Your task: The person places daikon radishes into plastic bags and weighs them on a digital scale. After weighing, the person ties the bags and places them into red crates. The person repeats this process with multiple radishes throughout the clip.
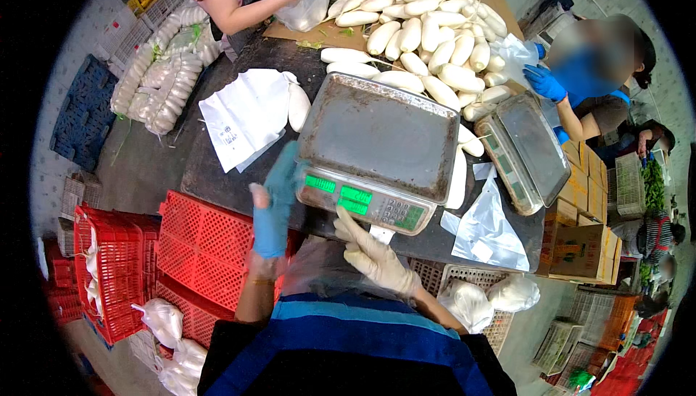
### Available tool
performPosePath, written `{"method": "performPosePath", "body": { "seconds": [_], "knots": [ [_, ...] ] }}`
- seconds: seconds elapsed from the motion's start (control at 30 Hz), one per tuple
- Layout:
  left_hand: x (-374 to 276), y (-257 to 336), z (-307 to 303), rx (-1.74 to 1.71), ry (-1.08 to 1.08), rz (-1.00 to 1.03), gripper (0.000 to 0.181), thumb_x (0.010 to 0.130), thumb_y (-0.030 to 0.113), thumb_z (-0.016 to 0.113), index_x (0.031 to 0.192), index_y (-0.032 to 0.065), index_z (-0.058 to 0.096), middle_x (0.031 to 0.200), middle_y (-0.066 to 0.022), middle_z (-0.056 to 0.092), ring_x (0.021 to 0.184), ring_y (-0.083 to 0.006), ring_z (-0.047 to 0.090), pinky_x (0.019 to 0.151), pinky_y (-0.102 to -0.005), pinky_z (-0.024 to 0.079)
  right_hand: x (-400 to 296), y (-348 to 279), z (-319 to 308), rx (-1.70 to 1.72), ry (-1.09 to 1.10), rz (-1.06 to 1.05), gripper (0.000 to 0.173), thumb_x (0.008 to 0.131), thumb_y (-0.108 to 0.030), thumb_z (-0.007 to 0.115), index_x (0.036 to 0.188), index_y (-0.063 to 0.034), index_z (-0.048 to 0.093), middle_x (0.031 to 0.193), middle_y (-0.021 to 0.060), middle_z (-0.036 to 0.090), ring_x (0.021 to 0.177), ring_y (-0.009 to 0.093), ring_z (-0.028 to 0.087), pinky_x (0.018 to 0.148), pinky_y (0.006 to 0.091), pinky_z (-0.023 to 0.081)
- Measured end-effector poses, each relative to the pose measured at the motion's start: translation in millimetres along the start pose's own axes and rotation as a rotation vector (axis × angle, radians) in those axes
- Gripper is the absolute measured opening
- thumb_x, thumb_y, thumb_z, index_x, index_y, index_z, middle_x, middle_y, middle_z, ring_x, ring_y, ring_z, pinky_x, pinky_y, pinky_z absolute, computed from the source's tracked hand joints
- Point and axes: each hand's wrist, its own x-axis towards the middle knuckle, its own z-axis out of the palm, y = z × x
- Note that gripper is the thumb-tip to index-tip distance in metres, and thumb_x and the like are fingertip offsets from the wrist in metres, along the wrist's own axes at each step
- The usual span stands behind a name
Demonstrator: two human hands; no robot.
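Before me on a dark table stands a digital scale point(375, 140) with a bare metal platform and a lit green display. At its left front corner is my left hand point(276, 195), in a blue glove, blurred, with a fingertip bared; it holds nothing that I can see. My right hand point(375, 254), in a pale glove, is at the scale's front edge near the display, fingers extended and nothing in them. Beyond the scale lies a heap of white radishes point(429, 26). White plastic bags point(247, 113) lie flat left of it, beside a single radish point(298, 106).
Red plastic crates point(204, 243) stand at the left below the table edge. A second scale point(524, 151) and a clear bag point(486, 227) are at the right. Two people in blue gloves work across the table. Filled bags point(467, 306) rest on a crate near my right arm.
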Motion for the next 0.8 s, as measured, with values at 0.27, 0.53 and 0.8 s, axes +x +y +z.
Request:
{"method": "performPosePath", "body": {
  "seconds": [0.27,0.53,0.8],
  "knots": [
    [27.1,14.9,71.9,-0.646,-0.43,-0.276,0.1,0.087,0.073,0.022,0.147,-0.0051,0.01,0.153,-0.0252,0.014,0.14,-0.0392,0.021,0.114,-0.0443,0.022,72.5,46.0,25.6,0.198,0.247,-0.088,0.053,0.098,-0.028,0.041,0.14,0.0016,0.029,0.134,0.018,0.04,0.122,0.024,0.041,0.105,0.0347,0.032],
    [60.4,27.2,65.1,-0.504,-0.469,-0.386,0.089,0.089,0.063,0.038,0.149,0.0029,0.01,0.154,-0.0195,0.015,0.14,-0.0361,0.022,0.113,-0.0494,0.021,90.7,-5.0,19.5,0.12,-0.051,-0.043,0.058,0.085,-0.021,0.067,0.13,0.0041,0.041,0.124,0.0107,0.049,0.114,0.02,0.048,0.102,0.0345,0.038],
    [68.4,2.2,14.8,0.836,-1.013,-0.18,0.056,0.094,0.038,0.044,0.139,0.0039,0.042,0.142,-0.0182,0.042,0.124,-0.0299,0.048,0.105,-0.0405,0.036,98.7,-42.4,-0.9,-0.864,-0.375,0.002,0.053,0.087,-0.047,0.058,0.114,-0.0017,0.059,0.111,0.0184,0.062,0.1,0.027,0.06,0.091,0.0388,0.046]
  ]
}}
